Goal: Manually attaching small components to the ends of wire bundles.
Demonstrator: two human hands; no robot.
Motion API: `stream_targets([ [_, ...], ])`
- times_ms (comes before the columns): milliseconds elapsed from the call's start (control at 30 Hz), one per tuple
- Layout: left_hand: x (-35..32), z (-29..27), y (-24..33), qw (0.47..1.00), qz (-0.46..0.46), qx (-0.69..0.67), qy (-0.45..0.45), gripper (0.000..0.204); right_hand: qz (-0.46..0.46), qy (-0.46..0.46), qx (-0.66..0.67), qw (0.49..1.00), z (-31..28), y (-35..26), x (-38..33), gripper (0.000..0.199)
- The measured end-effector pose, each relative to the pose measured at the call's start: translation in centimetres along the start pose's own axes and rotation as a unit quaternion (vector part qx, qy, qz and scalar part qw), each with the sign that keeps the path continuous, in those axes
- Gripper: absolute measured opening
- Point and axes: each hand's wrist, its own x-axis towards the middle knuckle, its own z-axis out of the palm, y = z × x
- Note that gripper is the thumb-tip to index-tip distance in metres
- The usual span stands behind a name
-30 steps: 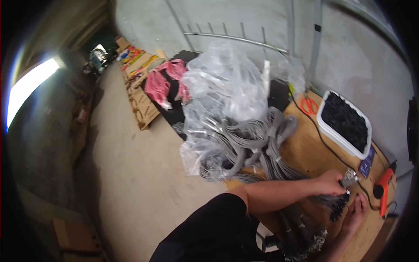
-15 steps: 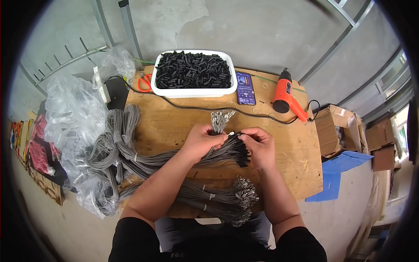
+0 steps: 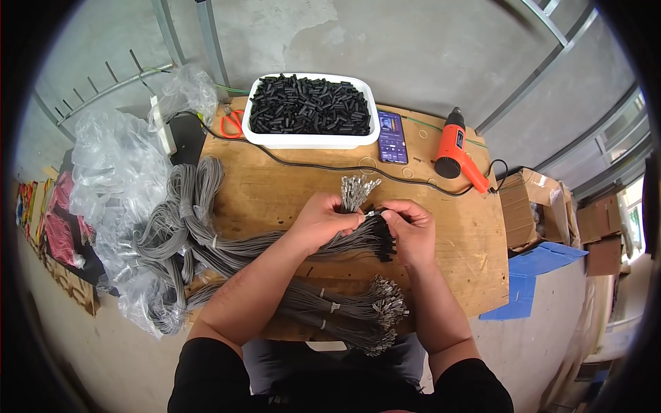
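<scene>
My left hand (image 3: 322, 224) is closed round a bunch of thin grey wires, whose metal terminals (image 3: 355, 193) fan out above the fist. One terminal (image 3: 370, 213) sticks out sideways from the thumb and fingertip. My right hand (image 3: 412, 230) pinches a small black sleeve right at this terminal; the fingers partly hide it, so how far it is on cannot be told. Below the hands lie grey wires ending in black sleeves (image 3: 385, 244). Closer to me rest tied wire bundles with bare metal terminals (image 3: 389, 303).
A white tub (image 3: 313, 142) full of short black sleeves stands at the table's back. Beside it are red-handled scissors (image 3: 232, 124), a phone (image 3: 392, 138) and an orange heat gun (image 3: 452, 148). A black cord (image 3: 303, 165) crosses the wood. Plastic bags (image 3: 117, 165) and coiled wires (image 3: 182, 206) lie left.
My hands have drawn slightly closer together, and the single terminal now meets the black sleeve at my right fingertips. The whole view has shifted a little.
</scene>
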Motion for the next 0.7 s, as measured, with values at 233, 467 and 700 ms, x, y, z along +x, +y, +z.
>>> stream_targets([
  [233, -0.03, 0.01, 0.04, 0.999, -0.006, 0.032, 0.004, 0.016, 0.014, -0.005, 0.014, 1.000, -0.01, -0.07, 0.02, 0.012],
  [467, 0.13, -0.04, -0.28, 0.999, 0.001, 0.032, -0.004, 0.015, 0.018, -0.011, 0.017, 1.000, 0.02, -0.09, 0.08, 0.011],
  [700, 0.24, -0.16, -0.47, 1.000, 0.007, -0.009, -0.010, 0.015, 0.032, -0.005, 0.060, 0.998, -0.35, -0.42, 0.32, 0.010],
])
